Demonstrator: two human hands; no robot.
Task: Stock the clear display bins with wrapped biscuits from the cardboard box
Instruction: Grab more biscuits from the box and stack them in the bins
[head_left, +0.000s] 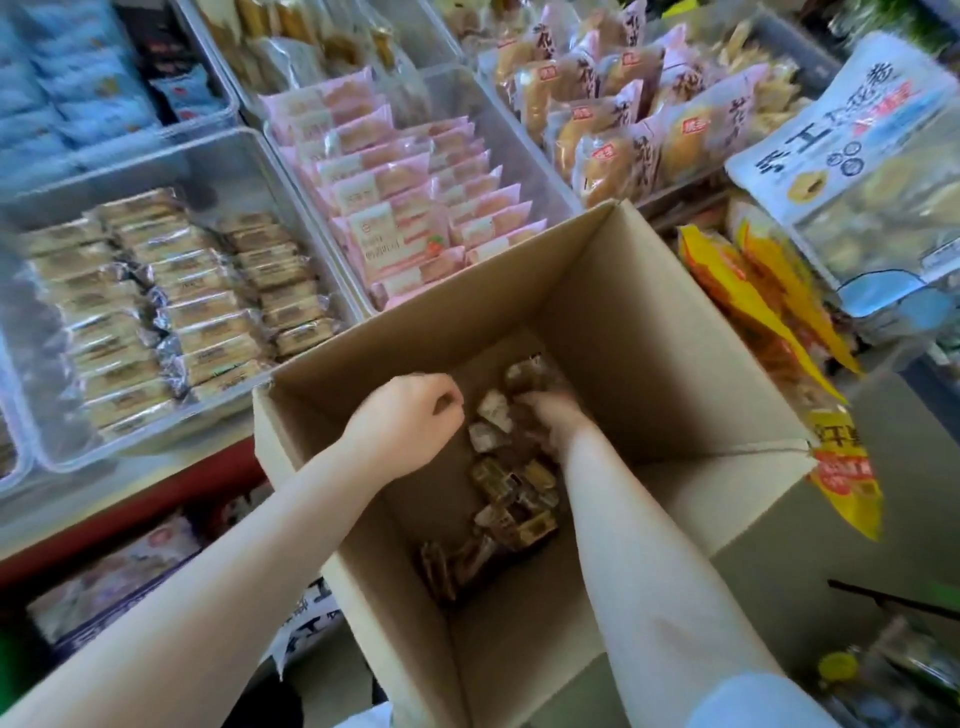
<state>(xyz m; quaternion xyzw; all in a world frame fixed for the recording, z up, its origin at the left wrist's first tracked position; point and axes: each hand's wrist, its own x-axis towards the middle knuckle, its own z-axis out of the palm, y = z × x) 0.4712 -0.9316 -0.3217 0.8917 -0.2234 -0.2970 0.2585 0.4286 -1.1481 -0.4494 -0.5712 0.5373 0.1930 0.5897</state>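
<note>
While scattered low, wrapped biscuits (511, 499), brown-and-silver, cardboard box (649, 332) deep

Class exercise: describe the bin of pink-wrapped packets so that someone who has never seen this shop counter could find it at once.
Start at the open cardboard box in the middle; the clear bin touching its far edge is the one. Its pink-wrapped packets stand in neat rows, unlike the tan biscuit packets lying flat in the bin to its left.

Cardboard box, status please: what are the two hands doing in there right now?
Right hand deep in cardboard box, on the wrapped biscuits, grip hidden. Left hand curled over the box's left edge, holding nothing visible. Nothing in the way.
</note>
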